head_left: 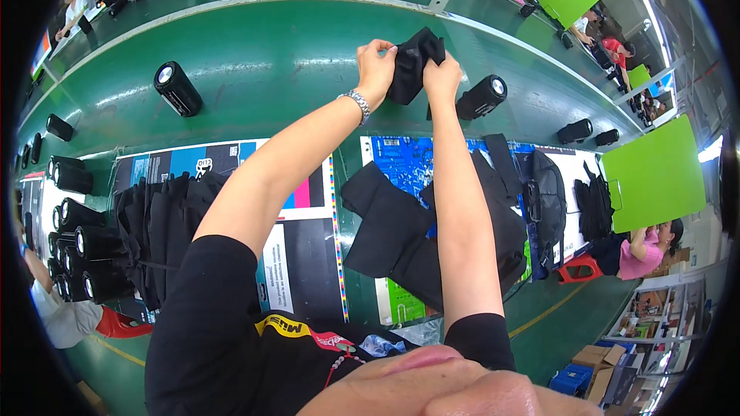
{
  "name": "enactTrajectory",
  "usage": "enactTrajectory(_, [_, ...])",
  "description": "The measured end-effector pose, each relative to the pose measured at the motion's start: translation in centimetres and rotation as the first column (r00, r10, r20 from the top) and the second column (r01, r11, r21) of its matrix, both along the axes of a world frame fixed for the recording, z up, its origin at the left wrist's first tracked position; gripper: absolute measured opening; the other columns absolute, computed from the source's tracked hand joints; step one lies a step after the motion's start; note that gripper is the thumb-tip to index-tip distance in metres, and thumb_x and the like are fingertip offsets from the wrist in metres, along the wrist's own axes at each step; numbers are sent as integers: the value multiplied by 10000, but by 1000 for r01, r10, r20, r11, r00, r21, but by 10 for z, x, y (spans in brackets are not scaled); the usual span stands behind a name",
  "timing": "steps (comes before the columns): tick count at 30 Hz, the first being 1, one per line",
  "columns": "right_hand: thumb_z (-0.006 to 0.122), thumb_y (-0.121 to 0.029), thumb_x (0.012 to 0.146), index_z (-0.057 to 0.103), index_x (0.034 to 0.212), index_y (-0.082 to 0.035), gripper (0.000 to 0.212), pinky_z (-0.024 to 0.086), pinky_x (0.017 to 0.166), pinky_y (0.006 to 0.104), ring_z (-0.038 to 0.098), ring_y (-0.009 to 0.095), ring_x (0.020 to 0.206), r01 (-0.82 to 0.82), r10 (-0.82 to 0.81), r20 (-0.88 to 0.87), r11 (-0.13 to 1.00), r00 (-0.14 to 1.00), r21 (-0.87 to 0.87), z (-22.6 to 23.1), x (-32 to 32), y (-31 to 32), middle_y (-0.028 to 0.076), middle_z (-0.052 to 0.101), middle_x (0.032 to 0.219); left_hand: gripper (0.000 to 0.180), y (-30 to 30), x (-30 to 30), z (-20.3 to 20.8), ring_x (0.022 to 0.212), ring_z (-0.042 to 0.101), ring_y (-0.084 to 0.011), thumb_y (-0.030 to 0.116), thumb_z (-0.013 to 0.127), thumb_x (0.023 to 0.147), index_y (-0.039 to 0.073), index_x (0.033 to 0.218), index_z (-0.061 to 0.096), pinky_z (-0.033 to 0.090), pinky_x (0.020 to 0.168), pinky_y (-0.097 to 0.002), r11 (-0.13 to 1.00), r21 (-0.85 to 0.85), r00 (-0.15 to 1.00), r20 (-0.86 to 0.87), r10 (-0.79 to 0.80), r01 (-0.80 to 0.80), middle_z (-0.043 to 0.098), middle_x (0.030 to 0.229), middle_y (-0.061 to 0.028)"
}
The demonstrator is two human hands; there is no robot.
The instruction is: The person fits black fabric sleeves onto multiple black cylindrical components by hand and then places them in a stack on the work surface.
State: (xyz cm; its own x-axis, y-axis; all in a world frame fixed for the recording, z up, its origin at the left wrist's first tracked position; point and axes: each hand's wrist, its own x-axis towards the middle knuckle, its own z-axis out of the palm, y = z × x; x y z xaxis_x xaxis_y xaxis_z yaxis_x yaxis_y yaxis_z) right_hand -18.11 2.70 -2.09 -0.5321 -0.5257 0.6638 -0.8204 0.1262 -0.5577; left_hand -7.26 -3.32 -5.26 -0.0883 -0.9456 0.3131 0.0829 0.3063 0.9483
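1. Head view, nearest the camera: the person's chin and black shirt fill the lower edge, with both bare forearms reaching up and away over the green desk (pixel 254 69).
2. The left hand (pixel 375 69), a metal bracelet (pixel 357 104) on its wrist, pinches the left edge of a small black pouch (pixel 412 62) between thumb and fingers.
3. The right hand (pixel 443 77) grips the same pouch from the right; both hands are closed on it, close together, holding it up above the desk.
4. Just right of the hands a black cylinder (pixel 482 96) lies on its side on the desk; another lies well to the left (pixel 177 88).
5. Below the arms, printed sheets (pixel 308 246) cover the desk; a pile of black pouches (pixel 393 231) lies on them under the right forearm.
6. A second stack of black fabric pieces (pixel 158 223) sits to the left, beside a cluster of cylinders (pixel 81 254).
7. Green boards (pixel 655 177) stand at the right, with other people at work beyond.
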Motion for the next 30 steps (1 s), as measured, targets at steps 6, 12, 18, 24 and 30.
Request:
enactTrajectory(6, [686, -193, 799, 629, 754, -21, 186, 319, 406, 264, 446, 86, 443, -243, 257, 770, 960, 584, -136, -2, -2, 13, 11, 534, 594, 152, -13, 23, 3, 820, 589, -108, 116, 555, 916, 12, 1023, 585, 489, 727, -235, 838, 234, 842, -374, -390, 492, 611, 908, -46])
enactTrajectory(12, [685, -186, 784, 570, 679, -21, 226, 298, 395, 259, 433, 106, 424, -381, 261, 901, 917, 347, -119, -11, 32, 21, 24, 507, 566, 151, -9, 83, 14, 735, 616, -132, 104, 531, 917, -24, 985, 572, 516, 651, -260, 681, 480, 827, -217, -519, 554, 606, 857, -63])
enactTrajectory(18, [708, -249, 733, 647, 759, 40, 297, 445, 493, 314, 583, 174, 509, -378, 87, 707, 887, 702, 267, -34, 33, -2, 128, 634, 657, 121, -27, 105, -22, 729, 632, -161, 94, 495, 915, -7, 903, 561, 535, 618, -300, 469, 757, 873, -275, -403, 455, 606, 813, -88])
enactTrajectory(24, [633, -181, 767, 542, 623, -31, 227, 278, 384, 272, 415, 113, 395, -406, 70, 707, 856, 704, 319, -26, 33, 11, 24, 482, 496, 229, -30, 71, 13, 737, 640, -157, 256, 603, 892, 29, 925, 587, 537, 642, -293, 481, 673, 784, -247, -570, 562, 642, 833, -70])
enactTrajectory(30, [586, -141, 762, 555, 691, -19, 144, 283, 378, 255, 445, 118, 419, -379, 73, 740, 889, 669, 255, -40, 4, 28, 51, 509, 537, 215, -3, 25, 0, 760, 618, -160, 224, 587, 882, 14, 925, 604, 500, 679, -297, 527, 546, 749, -354, -560, 651, 646, 880, -92])
